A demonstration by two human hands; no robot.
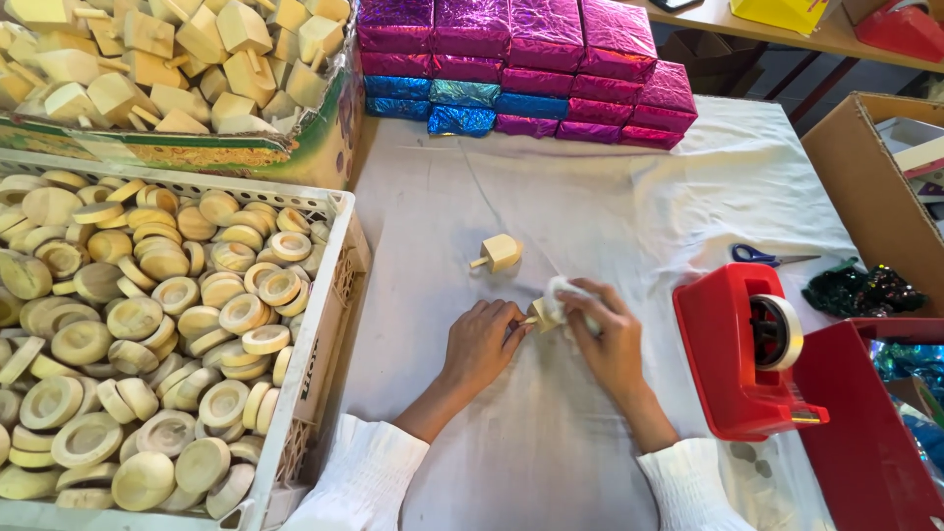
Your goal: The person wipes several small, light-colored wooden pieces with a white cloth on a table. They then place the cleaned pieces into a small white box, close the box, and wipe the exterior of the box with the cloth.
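**Two hands wrap a small wooden piece on a white cloth**

A red plastic tape holder (pixel 752 349) with a white roll sits just right of the hands. Blue-handled scissors (pixel 762 256) lie behind it, near a shiny dark crumpled bit of foil (pixel 860 290). At the far edge, shiny pink and blue wrapped boxes (pixel 531 69) are stacked in rows. A white plastic crate (pixel 324 305) full of round, smooth wooden discs fills the left side. Behind it, a cardboard box (pixel 324 138) holds blocky wooden pieces with pegs.

The left hand (pixel 482 344) is curled, its fingertips pinching the peg end of a small pale wooden block (pixel 544 315). The right hand (pixel 605 339) is closed around the block and a soft white paper (pixel 570 293) on it. The block is in the middle of the wrinkled white tablecloth (pixel 590 197).

Another small pale wooden block with a peg (pixel 500 254) lies alone just behind the hands. Bare cloth lies open between the hands and the stack.
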